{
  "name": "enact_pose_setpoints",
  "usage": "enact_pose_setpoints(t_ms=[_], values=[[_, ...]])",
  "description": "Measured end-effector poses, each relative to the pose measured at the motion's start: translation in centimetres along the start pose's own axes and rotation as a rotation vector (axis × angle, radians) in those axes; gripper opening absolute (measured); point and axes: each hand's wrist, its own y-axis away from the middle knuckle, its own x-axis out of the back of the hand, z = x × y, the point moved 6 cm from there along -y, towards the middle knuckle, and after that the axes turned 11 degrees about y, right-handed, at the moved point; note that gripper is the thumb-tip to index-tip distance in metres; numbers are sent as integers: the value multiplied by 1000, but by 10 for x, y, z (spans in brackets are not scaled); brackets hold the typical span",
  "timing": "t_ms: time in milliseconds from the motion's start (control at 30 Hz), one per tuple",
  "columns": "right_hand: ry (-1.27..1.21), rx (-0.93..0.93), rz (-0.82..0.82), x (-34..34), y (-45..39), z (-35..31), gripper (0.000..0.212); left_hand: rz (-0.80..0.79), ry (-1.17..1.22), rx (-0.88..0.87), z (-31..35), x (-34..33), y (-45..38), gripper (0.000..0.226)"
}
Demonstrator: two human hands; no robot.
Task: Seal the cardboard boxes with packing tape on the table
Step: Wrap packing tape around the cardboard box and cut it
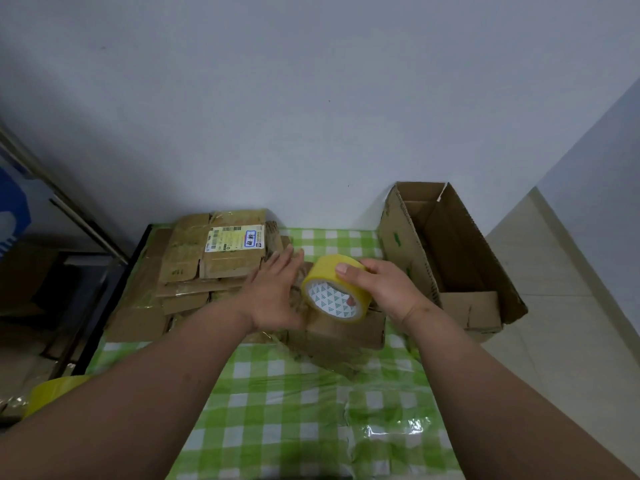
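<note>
Green checked table (311, 403) against a pale wall. At right edge, large open cardboard box (446, 258), tipped on its side. Far left, stack of flattened cardboard boxes (207, 265), shipping label (235, 238) on top. Mid-table, small cardboard box (343, 332), under both hands. Left hand (277, 292) flat, fingers straight, beside the roll. Right hand (384, 289) gripping yellow tape roll (334, 289) above the small box.

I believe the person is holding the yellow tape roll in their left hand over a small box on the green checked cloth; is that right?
Not quite: the head view shows the right hand gripping the yellow tape roll, not the left. The left hand is flat and open beside it. The rest holds: the roll is over a small box on the green checked cloth.
</note>
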Motion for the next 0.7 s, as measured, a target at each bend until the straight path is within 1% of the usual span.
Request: enact_pose_setpoints(t_ms=[67,167,267,333,400,433,500,533,600,700], values=[[33,16,-20,0,3,-3,45,-11,-122,10,5,-6,-7,139],[96,32,-42,0,9,-7,38,-14,-163,44,4,-18,-13,143],[81,29,-56,4,14,-9,35,13,-172,46,1,-24,-12,142],[76,21,-61,7,16,-11,33,23,-163,23,-1,-26,-10,149],[104,35,-60,9,17,-13,23,24,-162,-3,-2,-26,-9,154],[125,60,-59,10,18,-16,22,26,-159,-9,-3,-26,-9,155],[173,115,-48,14,18,-21,33,33,-145,-2,-4,-26,-8,150],[187,123,-27,20,18,-22,35,40,-147,3,-3,-26,-7,145],[210,127,10,34,21,-20,31,52,-158,8,-1,-25,-5,135],[253,125,87,55,26,-12,25,53,-176,7,0,-26,-7,133]])
